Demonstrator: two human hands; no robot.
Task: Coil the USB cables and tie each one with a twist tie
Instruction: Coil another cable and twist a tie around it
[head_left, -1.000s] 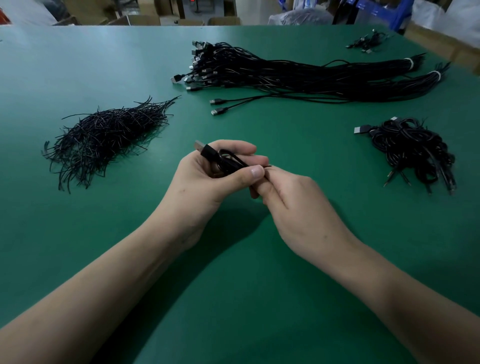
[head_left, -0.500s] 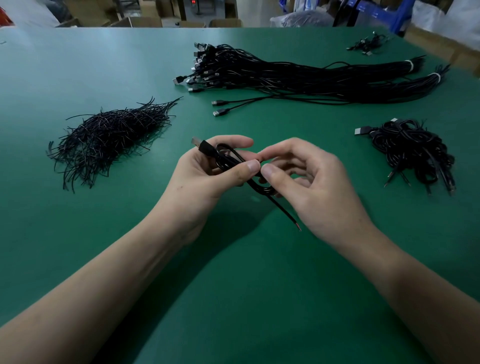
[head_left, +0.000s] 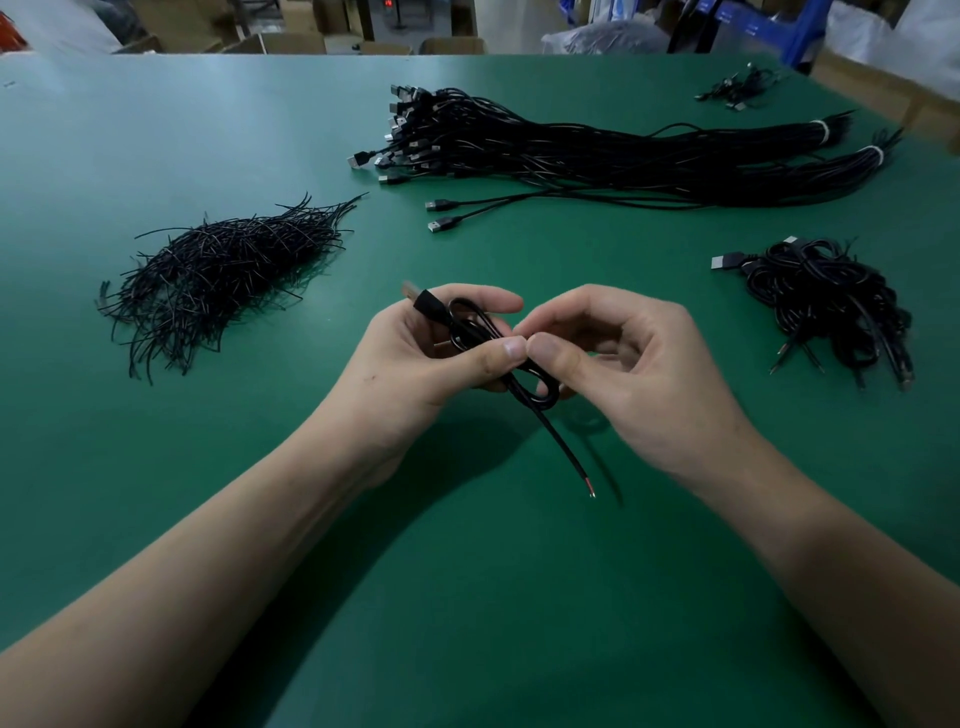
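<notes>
Over green table (head_left: 156, 467), mid-frame: gripping coiled USB cable (head_left: 470, 331) in left hand (head_left: 415, 364), plug up-left; pinching same coil's lower loop with right hand (head_left: 639, 364), thumbs touching.

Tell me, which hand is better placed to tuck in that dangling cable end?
Likely the right hand: the left hand grips the coiled USB cable, while the right only pinches its lower loop, just above the loose end.

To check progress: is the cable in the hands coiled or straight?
Mostly coiled: the cable sits in loops gripped by the left hand, with the right hand pinching it too. Only its bare end hangs straight. Tied: cannot tell.
</notes>
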